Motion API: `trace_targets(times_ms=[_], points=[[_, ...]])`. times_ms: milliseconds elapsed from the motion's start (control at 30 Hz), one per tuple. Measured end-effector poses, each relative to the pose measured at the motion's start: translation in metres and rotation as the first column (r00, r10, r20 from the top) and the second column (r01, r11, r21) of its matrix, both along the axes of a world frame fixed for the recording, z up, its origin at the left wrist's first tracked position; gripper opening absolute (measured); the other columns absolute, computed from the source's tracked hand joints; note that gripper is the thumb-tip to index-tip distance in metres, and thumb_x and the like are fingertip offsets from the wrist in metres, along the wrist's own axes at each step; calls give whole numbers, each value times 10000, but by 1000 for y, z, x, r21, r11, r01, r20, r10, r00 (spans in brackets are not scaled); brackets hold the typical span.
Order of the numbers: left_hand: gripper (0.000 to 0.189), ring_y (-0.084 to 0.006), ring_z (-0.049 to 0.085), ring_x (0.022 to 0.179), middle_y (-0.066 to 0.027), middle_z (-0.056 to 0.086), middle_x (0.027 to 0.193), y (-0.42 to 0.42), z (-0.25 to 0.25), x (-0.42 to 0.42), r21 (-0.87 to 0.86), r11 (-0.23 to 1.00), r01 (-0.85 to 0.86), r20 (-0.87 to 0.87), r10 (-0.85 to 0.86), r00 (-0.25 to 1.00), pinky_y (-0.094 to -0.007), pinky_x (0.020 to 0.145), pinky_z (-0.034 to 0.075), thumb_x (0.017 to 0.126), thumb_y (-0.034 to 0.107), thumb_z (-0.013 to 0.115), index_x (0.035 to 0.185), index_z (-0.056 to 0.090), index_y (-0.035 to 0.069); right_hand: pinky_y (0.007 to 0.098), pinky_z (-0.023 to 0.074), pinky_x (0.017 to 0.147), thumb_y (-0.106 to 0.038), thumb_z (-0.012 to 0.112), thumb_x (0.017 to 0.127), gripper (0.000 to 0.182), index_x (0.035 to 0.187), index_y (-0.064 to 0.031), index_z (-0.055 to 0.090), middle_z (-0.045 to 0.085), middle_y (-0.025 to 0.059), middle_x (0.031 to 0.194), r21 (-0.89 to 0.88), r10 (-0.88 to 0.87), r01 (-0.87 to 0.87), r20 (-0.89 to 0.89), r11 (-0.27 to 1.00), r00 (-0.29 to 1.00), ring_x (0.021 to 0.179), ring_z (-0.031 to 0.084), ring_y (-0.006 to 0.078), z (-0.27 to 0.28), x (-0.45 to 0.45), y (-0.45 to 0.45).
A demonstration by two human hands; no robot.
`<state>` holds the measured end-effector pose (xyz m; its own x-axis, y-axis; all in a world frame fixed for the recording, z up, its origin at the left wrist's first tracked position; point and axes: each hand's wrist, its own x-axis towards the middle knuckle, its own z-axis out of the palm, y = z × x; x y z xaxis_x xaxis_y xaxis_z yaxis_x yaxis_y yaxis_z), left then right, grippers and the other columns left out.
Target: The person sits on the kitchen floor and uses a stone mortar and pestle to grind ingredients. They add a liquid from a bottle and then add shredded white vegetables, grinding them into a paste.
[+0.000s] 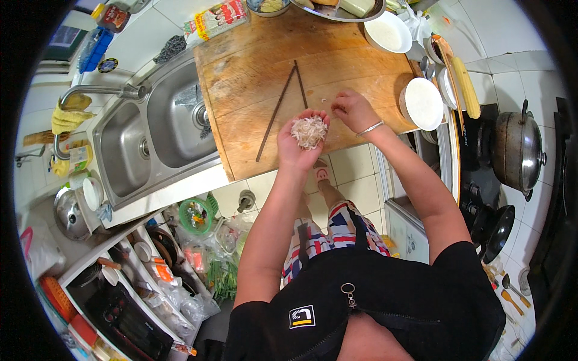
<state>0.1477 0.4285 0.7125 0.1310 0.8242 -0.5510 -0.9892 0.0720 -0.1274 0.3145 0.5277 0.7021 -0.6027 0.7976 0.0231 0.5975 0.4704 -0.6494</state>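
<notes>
A heap of small pale dried shrimp lies in my left hand, which is cupped palm up over the near edge of the wooden board. Just to the right, my right hand hovers low over the board with its fingers bent together; whether anything is between the fingertips is hidden. One small pale piece lies on the wood by those fingertips. Two dark chopsticks rest on the board to the left of my hands, their upper ends close together.
A double steel sink adjoins the board on the left. White bowls with pale contents stand at its right and upper right. A metal basin is at the far edge. A lidded pot sits on the stove at the right.
</notes>
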Motion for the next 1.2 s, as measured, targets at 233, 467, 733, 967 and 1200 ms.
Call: trace_targets(times_ms=[233,467,733,967,1200], points=[[269,-314,596,987,-163,632,982,17,-6,13,77,997,28,-10,-27,1000,-457,935,480,907,181,425,970,599,-15,320,507,739,-102,634,803,144,913,-36,700,627,99,830,-548,-289,80,-308,833,906,784,629,235,65,-10,-6],[223,-240,636,875,-88,645,915,27,-9,28,97,992,76,51,-81,995,-399,796,542,896,181,445,956,607,41,305,513,739,31,588,804,187,962,-5,681,670,134,949,-47,2,-10,-161,999,987,863,646,263,87,-12,-22],[223,-278,628,892,-128,637,921,25,-14,28,109,990,94,68,-102,992,-416,875,521,891,168,452,948,598,9,291,508,704,36,573,801,166,925,-2,677,671,126,889,-126,-113,83,-246,988,963,799,644,250,79,-7,-13],[200,-335,591,967,-170,611,966,-16,-8,34,-27,997,76,51,-75,996,-470,933,492,894,140,453,937,575,-12,360,490,699,-140,643,771,131,850,-50,696,635,115,819,181,79,-88,57,979,995,755,603,269,21,-20,34],[212,-335,586,980,-175,610,976,-32,-12,35,-18,999,43,129,-40,991,-465,930,495,913,159,449,942,572,-12,411,480,746,-202,611,776,149,792,-82,698,615,123,810,226,145,-213,284,951,948,852,582,302,-4,-57,35]])
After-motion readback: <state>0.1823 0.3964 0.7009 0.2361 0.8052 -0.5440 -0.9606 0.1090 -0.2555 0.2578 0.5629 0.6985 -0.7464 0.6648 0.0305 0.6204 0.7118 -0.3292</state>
